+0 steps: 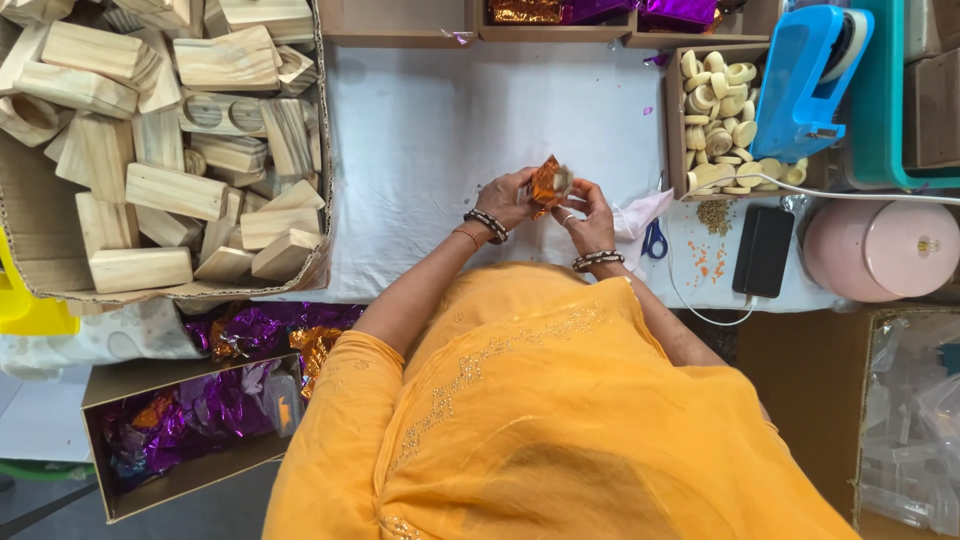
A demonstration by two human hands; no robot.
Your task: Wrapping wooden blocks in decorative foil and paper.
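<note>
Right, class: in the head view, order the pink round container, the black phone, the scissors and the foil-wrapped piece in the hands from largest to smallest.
1. pink round container
2. black phone
3. foil-wrapped piece and scissors: alike, scissors partly hidden.

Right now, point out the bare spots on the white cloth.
Free: the white cloth between the box of wooden blocks and the tray of wooden rings. Crowded: right of the hands, with scissors and phone.

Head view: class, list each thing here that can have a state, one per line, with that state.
Orange foil piece: held in both hands, crumpled around something small.
Left hand: gripping the foil.
Right hand: gripping the foil.
Cardboard box: open, full of wooden blocks.
Scissors: lying flat.
Phone: cable plugged in.
</note>
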